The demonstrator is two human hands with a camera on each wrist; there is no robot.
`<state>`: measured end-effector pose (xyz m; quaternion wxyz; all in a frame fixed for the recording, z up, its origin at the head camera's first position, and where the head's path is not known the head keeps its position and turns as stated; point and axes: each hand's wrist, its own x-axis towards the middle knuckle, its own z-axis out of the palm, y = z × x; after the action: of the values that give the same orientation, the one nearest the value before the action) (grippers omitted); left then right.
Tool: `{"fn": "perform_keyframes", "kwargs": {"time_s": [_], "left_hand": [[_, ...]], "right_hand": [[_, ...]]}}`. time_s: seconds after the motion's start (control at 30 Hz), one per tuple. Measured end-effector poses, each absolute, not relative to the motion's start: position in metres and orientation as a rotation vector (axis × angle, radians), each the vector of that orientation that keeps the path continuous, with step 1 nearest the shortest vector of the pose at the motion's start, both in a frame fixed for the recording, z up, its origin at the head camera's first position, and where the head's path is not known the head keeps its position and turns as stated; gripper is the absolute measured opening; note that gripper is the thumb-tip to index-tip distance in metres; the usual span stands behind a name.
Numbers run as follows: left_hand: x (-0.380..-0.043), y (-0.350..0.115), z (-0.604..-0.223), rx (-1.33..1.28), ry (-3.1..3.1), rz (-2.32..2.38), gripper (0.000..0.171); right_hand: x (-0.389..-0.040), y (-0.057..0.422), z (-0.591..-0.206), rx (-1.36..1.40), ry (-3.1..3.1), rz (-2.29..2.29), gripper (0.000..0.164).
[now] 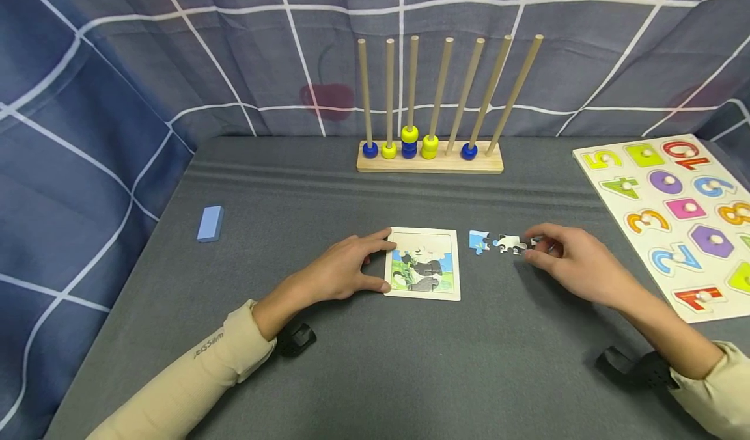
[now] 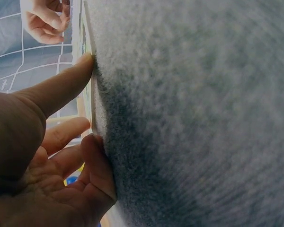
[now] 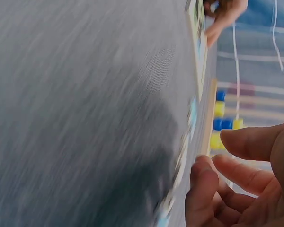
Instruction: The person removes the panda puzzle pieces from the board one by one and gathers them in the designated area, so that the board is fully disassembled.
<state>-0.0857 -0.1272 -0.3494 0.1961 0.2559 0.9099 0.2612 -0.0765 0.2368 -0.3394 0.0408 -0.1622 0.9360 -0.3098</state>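
The wooden puzzle board (image 1: pixel 422 295), with a panda picture partly filled in, lies flat on the cloth. My left hand (image 1: pixel 336 271) rests at its left side, thumb and fingertips spread along the edge; the left wrist view shows the thumb (image 2: pixel 71 85) touching that edge. Right of the board lie a blue jigsaw piece (image 1: pixel 478 241) and a white-and-black jigsaw piece (image 1: pixel 508 244). Another piece (image 1: pixel 534 241) is mostly hidden behind my right fingertips. My right hand (image 1: pixel 577 261) hovers there, thumb and fingers bent and apart; in the right wrist view nothing sits between them.
A peg abacus (image 1: pixel 430 160) with yellow and blue beads stands at the back against the checked curtain (image 1: pixel 234 56). On the right lies a number-and-shape knob puzzle (image 1: pixel 644 222), close to my right forearm. A blue block (image 1: pixel 210 224) lies at far left.
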Motion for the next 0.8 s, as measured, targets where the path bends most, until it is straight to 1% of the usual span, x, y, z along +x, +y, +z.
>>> {"fn": "perform_keyframes", "kwargs": {"time_s": [0.27, 0.47, 0.6, 0.8], "left_hand": [[-0.085, -0.128, -0.350, 0.720, 2.548, 0.733, 0.070], [-0.087, -0.129, -0.351, 0.699, 2.551, 0.732, 0.069], [-0.088, -0.128, -0.350, 0.697, 2.542, 0.745, 0.069], [-0.087, -0.129, -0.350, 0.701, 2.529, 0.750, 0.068]], "right_hand": [[-0.071, 0.189, -0.326, -0.577, 2.714, -1.034, 0.021], [-0.081, 0.145, -0.334, -0.718, 2.543, -1.182, 0.023], [-0.089, 0.122, -0.344, -0.782, 2.473, -1.201, 0.028], [-0.093, 0.109, -0.354, -0.789, 2.489, -1.133, 0.038]]}}
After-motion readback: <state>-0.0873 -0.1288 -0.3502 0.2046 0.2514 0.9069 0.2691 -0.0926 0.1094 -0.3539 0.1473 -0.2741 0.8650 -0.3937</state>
